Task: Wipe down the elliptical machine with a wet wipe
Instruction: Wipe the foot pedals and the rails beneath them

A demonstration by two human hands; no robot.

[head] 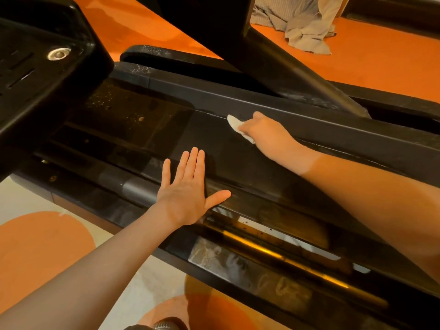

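Head view looks down on the black elliptical machine point(238, 163), whose long rails run from about ten o'clock to four o'clock across the frame. Right hand point(264, 129) grips a small white wet wipe point(234, 123), bunched under the fingers and pressed to the dark panel just below the upper rail, a little above frame centre. Left hand point(188, 186) lies flat on the nearer rail, fingers straight and spread, holding nothing (it looks like a brace, though that is my reading). The two hands are apart, the left toward seven o'clock of the right.

Progress looks partial. The panel between the hands has a dull, even sheen that may mean it is wiped. Toward ten o'clock the recessed plate point(123, 108) carries pale specks, the lower rail point(250, 265) at five o'clock shows whitish smears, and the rail end at twelve o'clock looks dusty; all of these seem left to do. The foot pedal point(40, 75) at ten o'clock cannot be judged.

The wipe's exposed tip points toward ten o'clock, along the rail, so strokes probably follow that axis.

A grey cloth point(307, 22) lies on the orange floor point(381, 63) at one o'clock.
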